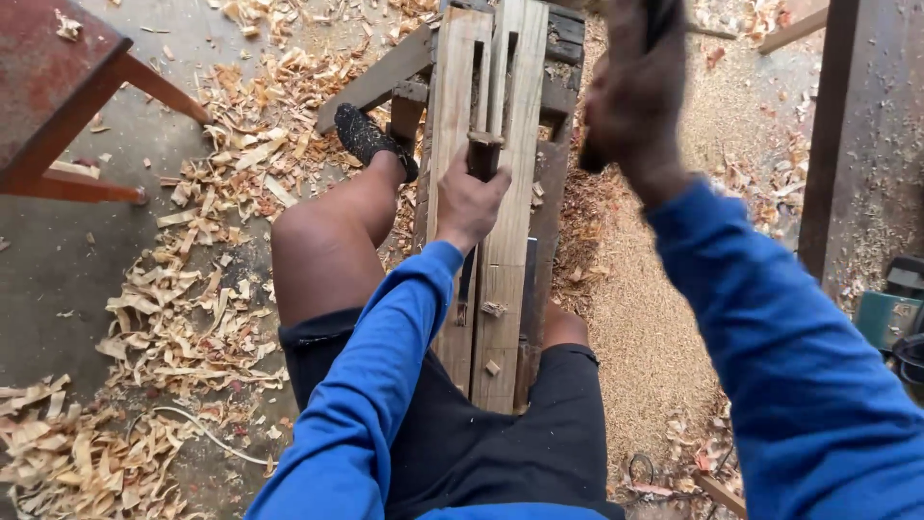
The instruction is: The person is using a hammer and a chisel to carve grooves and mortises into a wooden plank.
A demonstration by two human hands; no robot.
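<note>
My left hand (469, 202) is closed around the wooden handle of a chisel (484, 152), held upright against pale wooden planks (508, 241) that lie lengthwise between my knees. A slot is cut in the plank near the chisel tip. My right hand (635, 91) is raised above and to the right, gripping a dark mallet handle (659, 19) that runs out of the top of the view. Both arms wear blue sleeves. I sit astride the planks in black shorts, my left foot (371, 135) in a dark shoe on the floor.
Curled wood shavings (183, 318) cover the concrete floor on the left; fine sawdust (654, 318) lies on the right. A rusty red metal stand (58, 87) is at the upper left. A dark wooden post (847, 125) and a green tool (890, 318) stand at the right.
</note>
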